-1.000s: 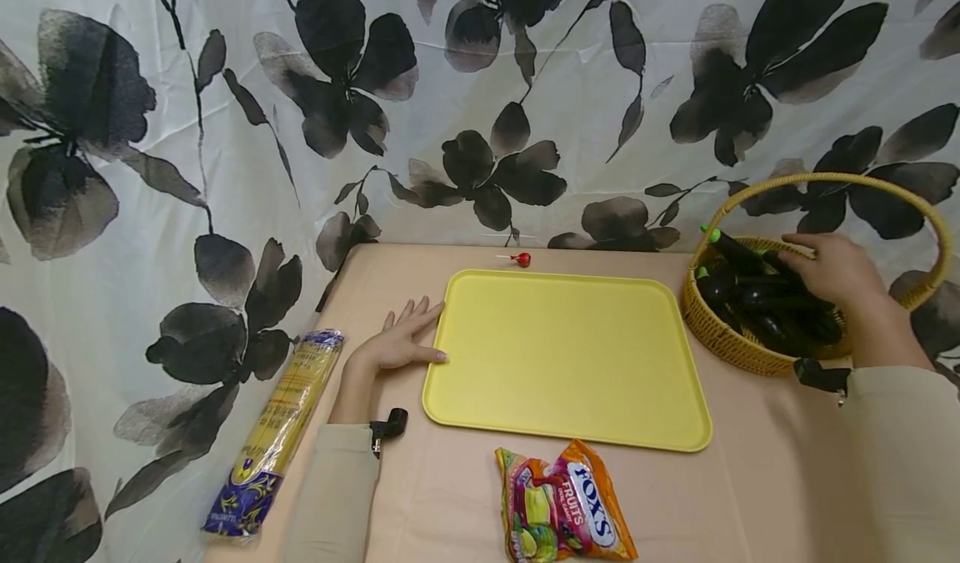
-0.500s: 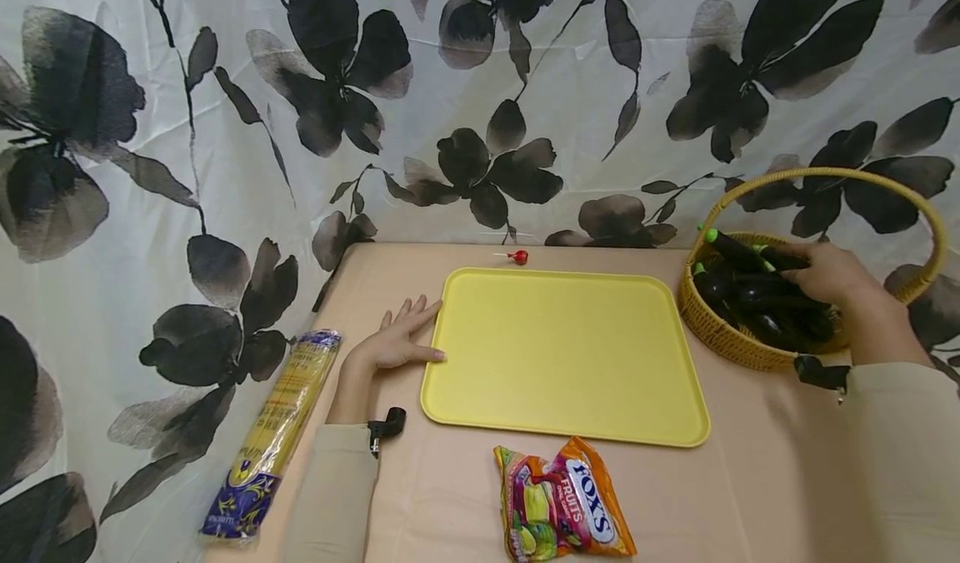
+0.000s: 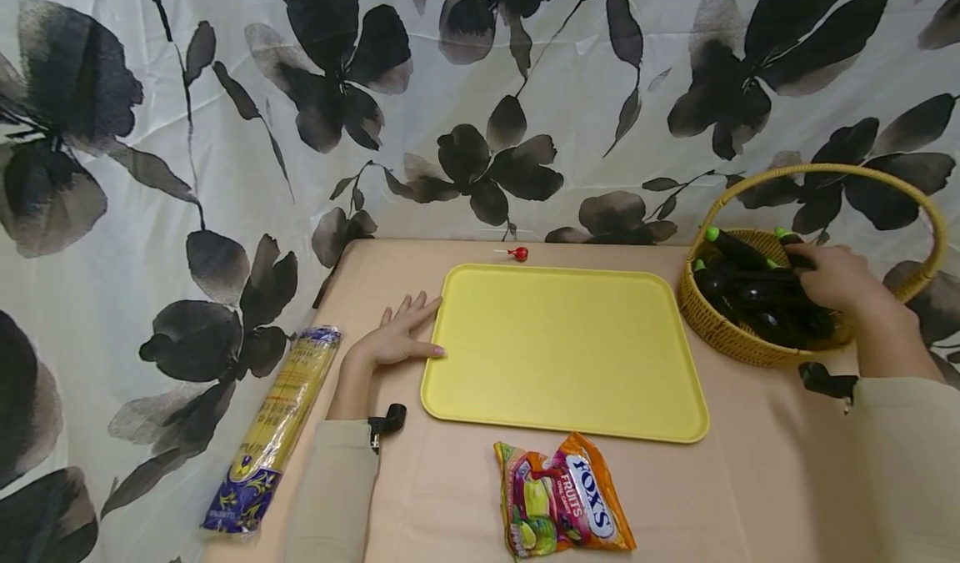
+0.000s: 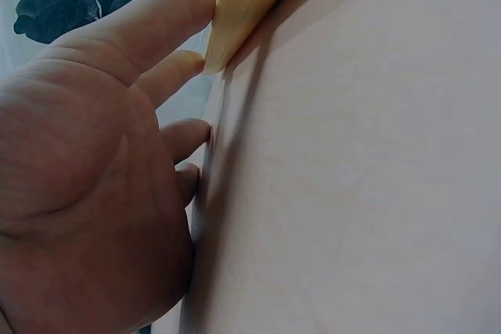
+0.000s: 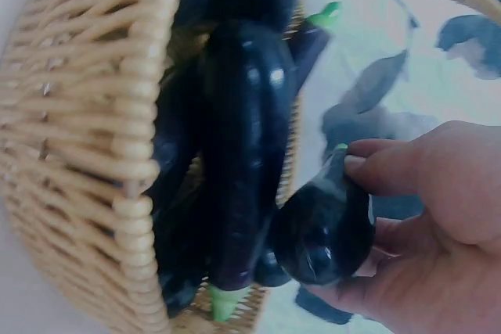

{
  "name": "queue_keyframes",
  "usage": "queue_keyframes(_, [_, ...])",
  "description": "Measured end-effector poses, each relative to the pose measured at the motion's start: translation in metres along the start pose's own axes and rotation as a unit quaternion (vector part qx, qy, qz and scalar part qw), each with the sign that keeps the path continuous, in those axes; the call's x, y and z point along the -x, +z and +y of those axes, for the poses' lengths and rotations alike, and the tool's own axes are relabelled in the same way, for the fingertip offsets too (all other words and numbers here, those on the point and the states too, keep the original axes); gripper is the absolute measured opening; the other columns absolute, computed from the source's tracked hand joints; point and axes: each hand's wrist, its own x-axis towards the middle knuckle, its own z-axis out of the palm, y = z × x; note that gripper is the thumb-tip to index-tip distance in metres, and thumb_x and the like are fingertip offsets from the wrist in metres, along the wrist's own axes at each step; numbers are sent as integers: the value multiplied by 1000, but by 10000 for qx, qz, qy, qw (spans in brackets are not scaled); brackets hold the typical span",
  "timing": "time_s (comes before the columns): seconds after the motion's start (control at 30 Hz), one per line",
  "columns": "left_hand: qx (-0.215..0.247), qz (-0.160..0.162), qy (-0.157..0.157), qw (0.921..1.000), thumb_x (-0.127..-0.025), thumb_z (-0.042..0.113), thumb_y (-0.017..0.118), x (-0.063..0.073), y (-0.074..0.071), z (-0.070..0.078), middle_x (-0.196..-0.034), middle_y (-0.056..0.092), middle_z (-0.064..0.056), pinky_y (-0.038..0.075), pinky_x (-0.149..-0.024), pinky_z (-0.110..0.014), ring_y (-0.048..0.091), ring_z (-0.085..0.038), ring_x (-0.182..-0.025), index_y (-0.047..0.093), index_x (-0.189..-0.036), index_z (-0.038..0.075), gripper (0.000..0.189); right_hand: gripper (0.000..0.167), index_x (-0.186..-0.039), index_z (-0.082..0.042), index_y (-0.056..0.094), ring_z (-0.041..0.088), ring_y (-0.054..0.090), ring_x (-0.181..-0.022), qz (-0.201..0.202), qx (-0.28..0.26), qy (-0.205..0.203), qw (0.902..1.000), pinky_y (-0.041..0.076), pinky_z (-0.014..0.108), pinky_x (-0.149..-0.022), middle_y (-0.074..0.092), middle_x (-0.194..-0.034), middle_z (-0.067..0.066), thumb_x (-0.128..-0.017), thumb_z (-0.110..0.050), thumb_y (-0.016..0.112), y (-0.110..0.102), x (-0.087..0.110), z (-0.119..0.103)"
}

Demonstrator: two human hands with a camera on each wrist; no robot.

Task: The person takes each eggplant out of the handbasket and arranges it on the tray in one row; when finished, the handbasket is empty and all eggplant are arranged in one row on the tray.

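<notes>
At the basket's right side in the head view, my right hand (image 3: 840, 278) grips a dark, glossy eggplant (image 5: 325, 228) with a green stem end. In the right wrist view, the thumb and fingers close round it near the basket rim. The wicker basket (image 3: 708, 334) holds several more eggplants (image 5: 246, 138), heaped together. My left hand (image 3: 393, 339) rests at the left edge of the yellow tray (image 3: 562, 350), its fingers extended and its thumb on the rim. The left wrist view shows those fingers (image 4: 160, 25) against the tray's edge.
A red lollipop (image 3: 517, 253) lies behind the tray. In front of it is a bag of Fox's fruit candy (image 3: 566, 500). A long spaghetti packet (image 3: 273, 434) lies along the table's left side. The basket's tall handle (image 3: 840, 168) arches over the eggplants.
The right hand has drawn its eggplant slightly up and to the right, so the green stem end now shows above the basket's back rim. The left hand stays on the tray edge.
</notes>
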Motion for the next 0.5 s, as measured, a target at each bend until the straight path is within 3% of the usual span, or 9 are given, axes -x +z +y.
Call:
queue_keyframes(0.03, [20,-8,-6,10000,-85,59,78,0,0,-1,-176,-1,-10,-19,-125,-63,-14,-34,-162,19,-168,31,106,54,-155,9,32,67,41,-108,153,-84,-29,9998,43,71,-84,38,-131,53,-106,-10,39,0,3,-2])
queue_keyframes(0.13, [16,-7,-13,10000,-85,59,78,0,1,-2,-176,-1,-9,-19,-125,-63,-14,-34,-162,19,-168,31,106,55,-158,7,32,62,42,-104,549,-381,-40,9978,38,61,-70,37,-129,52,-110,-18,43,-1,15,-14])
queue_keyframes(0.2, [-25,11,-12,10000,-85,60,78,0,1,-3,-176,0,-9,-18,-125,-63,-13,-34,-162,19,-168,31,105,57,-158,5,35,51,45,-89,898,-525,-85,9945,37,53,-64,45,-112,45,-110,-24,47,1,22,-24])
queue_keyframes(0.23, [-51,17,-13,10000,-85,60,77,0,1,-2,-176,0,-9,-18,-125,-63,-13,-34,-162,18,-168,31,105,58,-158,2,37,49,46,-86,1049,-606,-70,9926,38,51,-62,47,-102,40,-110,-27,50,3,26,-30])
queue_keyframes(0.37, [-84,26,-13,10000,-85,60,77,0,-1,-1,-176,0,-10,-18,-126,-62,-13,-34,-162,19,-168,31,105,62,-159,-5,41,49,49,-85,1519,-1081,101,9824,47,54,-63,46,-103,35,-107,-35,57,15,42,-51])
queue_keyframes(0.43, [-82,28,-18,10000,-85,60,78,-1,0,-2,-176,0,-10,-18,-126,-62,-13,-34,-162,19,-168,31,105,65,-160,-9,40,60,53,-102,1581,-1410,257,9770,53,67,-74,44,-129,42,-106,-39,58,21,49,-61])
queue_keyframes(0.5, [-73,27,-17,10000,-85,59,78,-1,0,-2,-176,0,-9,-18,-126,-62,-13,-34,-162,19,-168,31,105,67,-161,-11,38,68,46,-121,1564,-1735,352,9717,47,78,-87,31,-152,42,-105,-42,59,25,56,-71])
